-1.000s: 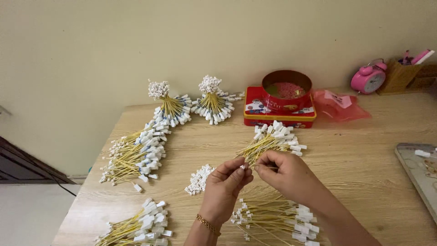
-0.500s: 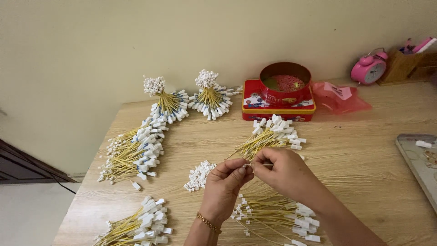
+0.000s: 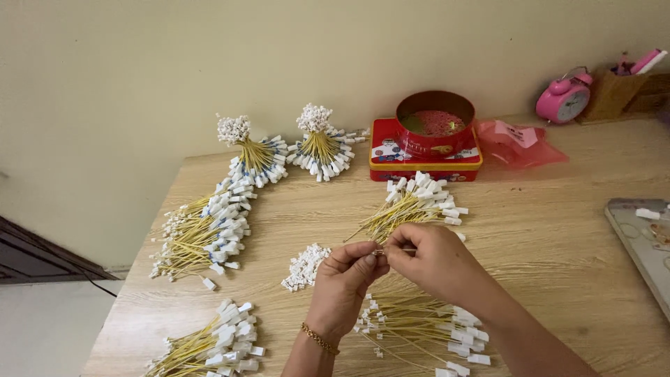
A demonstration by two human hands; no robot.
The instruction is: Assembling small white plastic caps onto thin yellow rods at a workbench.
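Note:
My left hand (image 3: 343, 279) and my right hand (image 3: 431, 260) meet fingertip to fingertip above the wooden table (image 3: 558, 230). Between them they pinch a thin yellow wire with a small white connector (image 3: 377, 253). A small heap of loose white connectors (image 3: 304, 267) lies just left of my left hand. Under my wrists spreads a fan of yellow wires with white plugs (image 3: 419, 331). Another such bunch (image 3: 415, 204) lies just beyond my hands.
More wire bundles lie at the left (image 3: 206, 230), front left (image 3: 213, 345) and back (image 3: 321, 148). A round red tin (image 3: 434, 124) stands on a flat red box (image 3: 391, 159). A pink bag (image 3: 520, 143), pink alarm clock (image 3: 562, 99) and grey tray (image 3: 638, 234) are on the right.
The hands stay pinched together on the wire with only small finger movement. The view has tilted slightly, so the objects at the back sit a little higher in the frame.

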